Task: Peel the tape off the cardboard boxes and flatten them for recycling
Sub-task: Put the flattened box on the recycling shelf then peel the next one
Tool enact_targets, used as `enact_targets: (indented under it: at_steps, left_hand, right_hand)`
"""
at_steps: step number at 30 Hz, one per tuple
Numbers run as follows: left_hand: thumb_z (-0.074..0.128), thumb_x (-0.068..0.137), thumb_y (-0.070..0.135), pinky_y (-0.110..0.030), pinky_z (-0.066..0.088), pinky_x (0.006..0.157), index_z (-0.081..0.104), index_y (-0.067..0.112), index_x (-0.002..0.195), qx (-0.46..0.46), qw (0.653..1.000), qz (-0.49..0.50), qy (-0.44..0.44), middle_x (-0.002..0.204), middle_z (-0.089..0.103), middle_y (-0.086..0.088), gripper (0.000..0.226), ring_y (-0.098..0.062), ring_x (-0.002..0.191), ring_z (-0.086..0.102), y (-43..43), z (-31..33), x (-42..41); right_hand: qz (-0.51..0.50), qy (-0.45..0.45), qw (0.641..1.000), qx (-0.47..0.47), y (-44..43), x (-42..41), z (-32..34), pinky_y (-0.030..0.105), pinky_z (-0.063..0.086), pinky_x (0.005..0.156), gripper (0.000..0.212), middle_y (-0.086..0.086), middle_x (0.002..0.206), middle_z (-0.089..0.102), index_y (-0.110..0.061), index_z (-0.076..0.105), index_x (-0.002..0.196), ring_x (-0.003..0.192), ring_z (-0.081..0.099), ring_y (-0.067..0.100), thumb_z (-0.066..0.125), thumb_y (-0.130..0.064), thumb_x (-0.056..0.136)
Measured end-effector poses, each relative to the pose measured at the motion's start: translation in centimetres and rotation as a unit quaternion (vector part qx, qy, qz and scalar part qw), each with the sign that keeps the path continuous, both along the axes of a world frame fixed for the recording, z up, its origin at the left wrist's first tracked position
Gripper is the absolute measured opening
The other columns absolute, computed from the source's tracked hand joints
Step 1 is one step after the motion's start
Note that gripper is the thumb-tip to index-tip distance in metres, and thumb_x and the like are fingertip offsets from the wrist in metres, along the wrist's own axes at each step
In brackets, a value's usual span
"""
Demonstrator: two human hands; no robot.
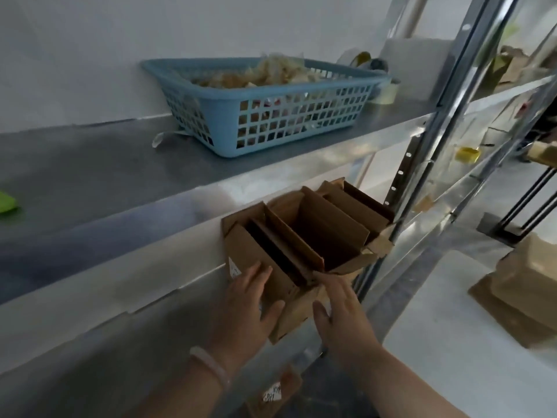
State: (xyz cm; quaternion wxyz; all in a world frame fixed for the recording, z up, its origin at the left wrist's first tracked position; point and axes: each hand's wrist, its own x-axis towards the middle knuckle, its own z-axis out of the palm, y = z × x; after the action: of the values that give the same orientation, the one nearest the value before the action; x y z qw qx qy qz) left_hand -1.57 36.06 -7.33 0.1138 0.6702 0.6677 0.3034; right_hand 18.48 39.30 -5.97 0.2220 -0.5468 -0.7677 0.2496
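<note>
Several brown cardboard boxes (304, 236) stand open and packed side by side on a lower metal shelf, flaps up. My left hand (247, 306) lies flat on the nearest box's front face, fingers spread beside a white label. My right hand (337, 309) presses its fingers against the lower right corner of the same box, thumb apart. Neither hand is closed around the cardboard. A strip of tape hangs off a flap (379, 245) at the right side.
A blue plastic basket (301, 116) full of crumpled tape sits on the upper shelf (90, 170), tape rolls (385, 89) behind it. A metal upright (437, 140) stands right of the boxes. Flat cardboard (521, 294) lies on a white surface at right; a labelled piece (274, 393) lies below.
</note>
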Motion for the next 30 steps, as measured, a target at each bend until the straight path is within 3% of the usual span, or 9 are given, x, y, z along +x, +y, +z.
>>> enact_targets:
  at_steps: [3,6,10,14,18,19,21,26,30]
  left_hand:
    - [0.044,0.088,0.061,-0.022,0.018,0.109,0.024,0.036,0.148,0.001,0.999,0.038,-0.018,0.153,0.019,0.016,0.068,0.004,0.134,0.013,-0.1,-0.9,0.6]
    - [0.045,0.090,0.058,-0.021,0.015,0.109,0.023,0.039,0.147,0.002,0.998,0.055,-0.028,0.152,0.018,0.018,0.065,0.007,0.133,0.009,-0.3,-1.2,1.3]
    - [0.048,0.090,0.055,-0.027,0.020,0.113,0.037,0.029,0.144,0.010,0.995,0.103,-0.006,0.152,0.030,0.006,0.061,-0.008,0.138,0.021,-1.0,-0.5,1.7]
    - [0.046,0.078,0.075,-0.032,0.030,0.107,0.049,0.025,0.136,0.025,0.983,0.178,0.026,0.140,0.041,-0.003,0.077,-0.020,0.130,0.034,-2.2,0.4,1.7]
    - [0.049,0.054,0.091,-0.041,0.032,0.108,0.012,0.036,0.151,-0.050,0.983,0.152,0.089,0.149,0.022,-0.007,0.117,-0.027,0.139,0.020,-3.9,-0.2,1.0]
    - [0.053,0.053,0.089,-0.046,0.034,0.108,0.003,0.044,0.149,-0.060,0.981,0.149,0.106,0.151,0.017,-0.008,0.118,-0.030,0.140,0.016,-4.2,-0.5,0.8]
    - [0.063,0.058,0.079,-0.051,0.034,0.109,0.007,0.051,0.146,-0.057,0.980,0.154,0.114,0.154,0.013,-0.011,0.108,-0.033,0.142,0.013,-4.7,-0.8,0.2]
    - [0.068,0.069,0.060,-0.035,0.023,0.115,0.033,0.049,0.136,-0.008,0.986,0.165,-0.028,0.154,0.019,0.003,0.076,-0.015,0.141,0.017,-6.3,-0.8,-1.9]
    - [0.065,0.075,0.056,-0.015,0.030,0.105,0.042,0.053,0.130,0.018,0.968,0.200,-0.150,0.144,0.036,0.021,0.060,0.005,0.130,0.034,-8.1,0.0,-3.1]
  right_hand:
    - [0.039,-0.041,0.997,0.060,1.5,0.1,-0.3,0.022,0.022,0.113,0.046,-0.013,0.139,0.035,-0.034,0.043,0.142,0.133,0.031,0.007,0.047,-0.025,0.097]
    - [0.054,-0.045,0.995,0.073,2.4,-0.5,-0.4,0.020,0.023,0.110,0.036,-0.013,0.138,0.034,-0.033,0.056,0.131,0.131,0.032,0.007,0.045,-0.026,0.097]
    - [0.105,0.005,0.993,0.056,2.6,-1.5,-0.8,0.021,0.029,0.110,0.029,-0.012,0.136,0.041,-0.032,0.059,0.124,0.125,0.036,0.002,0.042,-0.029,0.100]
    - [0.145,0.064,0.987,0.023,2.8,-2.2,-1.2,0.001,0.033,0.088,0.030,-0.019,0.120,0.050,-0.037,0.062,0.119,0.104,0.041,-0.019,0.051,-0.021,0.097]
    - [0.185,0.127,0.974,-0.036,2.7,-3.4,-1.7,-0.002,0.034,0.086,0.038,-0.017,0.123,0.050,-0.044,0.058,0.118,0.106,0.040,-0.025,0.055,-0.014,0.095]
    - [0.199,0.141,0.969,-0.042,2.6,-3.6,-1.7,-0.002,0.035,0.087,0.041,-0.016,0.123,0.051,-0.047,0.056,0.116,0.108,0.041,-0.023,0.055,-0.012,0.094]
    - [0.221,0.157,0.961,-0.048,2.7,-3.9,-1.8,0.002,0.038,0.090,0.046,-0.015,0.122,0.054,-0.050,0.055,0.113,0.109,0.046,-0.017,0.055,-0.009,0.093]
    - [0.229,0.188,0.949,-0.104,3.2,-4.4,-2.1,0.003,0.040,0.087,0.041,-0.018,0.122,0.056,-0.051,0.054,0.120,0.110,0.052,-0.013,0.051,-0.017,0.098]
    - [0.179,0.200,0.950,-0.163,4.8,-4.8,-2.2,0.011,0.039,0.093,0.043,-0.018,0.136,0.048,-0.042,0.044,0.139,0.120,0.047,-0.004,0.052,-0.028,0.098]
